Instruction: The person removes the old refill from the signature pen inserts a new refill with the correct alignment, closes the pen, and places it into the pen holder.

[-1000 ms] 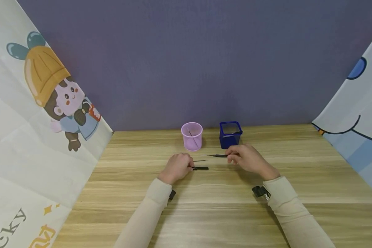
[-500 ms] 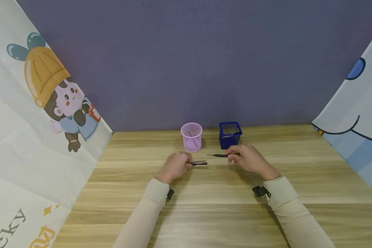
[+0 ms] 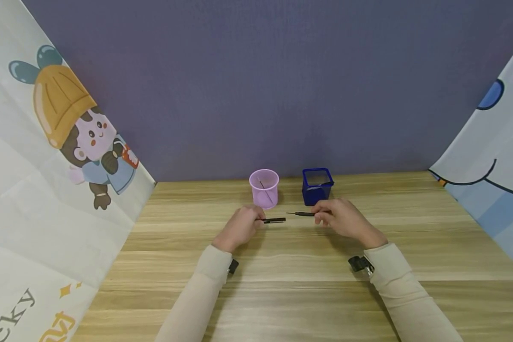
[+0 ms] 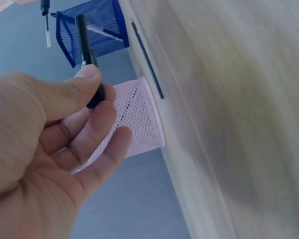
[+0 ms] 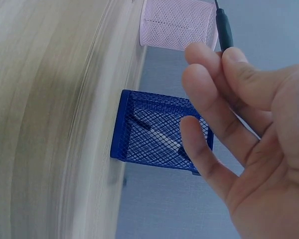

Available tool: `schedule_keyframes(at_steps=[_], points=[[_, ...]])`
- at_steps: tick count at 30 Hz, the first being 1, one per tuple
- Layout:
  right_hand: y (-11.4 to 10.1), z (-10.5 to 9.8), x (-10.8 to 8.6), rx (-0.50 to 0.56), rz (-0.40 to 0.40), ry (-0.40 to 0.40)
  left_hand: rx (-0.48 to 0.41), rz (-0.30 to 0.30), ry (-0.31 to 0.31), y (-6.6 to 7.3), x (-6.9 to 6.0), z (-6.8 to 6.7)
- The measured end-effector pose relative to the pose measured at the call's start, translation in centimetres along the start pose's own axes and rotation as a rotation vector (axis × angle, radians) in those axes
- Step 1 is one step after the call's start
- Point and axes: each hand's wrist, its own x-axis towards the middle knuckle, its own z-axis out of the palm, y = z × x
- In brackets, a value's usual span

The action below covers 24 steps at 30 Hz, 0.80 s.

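Your left hand (image 3: 241,226) is pinching the tube (image 3: 277,219) toward three o'clock; your right hand (image 3: 341,218) is pinching the tool (image 3: 305,214) toward nine, ends apart.

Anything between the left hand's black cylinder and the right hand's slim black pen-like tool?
Nothing visible: head view shows open space between the black plastic-looking cylinder and the slim black pen-like tool. A thin dark rod lies below, on the wood-grain tabletop.

cream long sleeves (image 3: 192,297), black wrist cameras (image 3: 359,264) (one per wrist)
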Motion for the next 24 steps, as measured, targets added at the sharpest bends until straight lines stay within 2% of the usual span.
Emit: schedule_keyframes(at_steps=[10, 19, 24], points=[[0.13, 0.01, -0.03, 0.007, -0.01, 0.005, 0.024, 0.029, 0.052, -0.11, 0.04, -0.3], [0.33, -0.1, -0.1, 0.003, -0.018, 0.003, -0.005, 0.005, 0.08, -0.57, -0.03, -0.62], [0.44, -0.19, -0.06, -0.001, -0.023, 0.009, 0.027, 0.004, 0.1, -0.76, -0.05, -0.85]])
